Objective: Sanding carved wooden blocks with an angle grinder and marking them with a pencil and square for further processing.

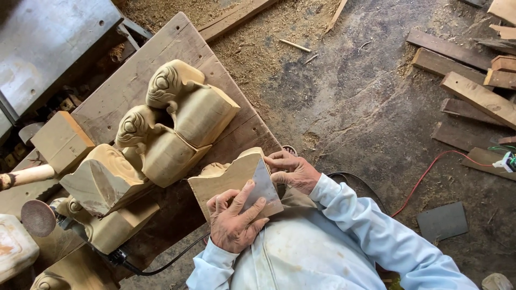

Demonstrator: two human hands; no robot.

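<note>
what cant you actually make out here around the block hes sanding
- Head view: the carved front of the wooden block faces away; only its edge shows.
- The sandpaper sheet is partly covered by the left hand.
- Right hand: its palm and fingertips are hidden behind the block.
- The small round thing beyond the right hand is mostly hidden.
- The sander body is hidden among the carved pieces.

Plank workbench point(123, 91) bears carved blocks point(177, 107), sander point(59, 220).
</note>
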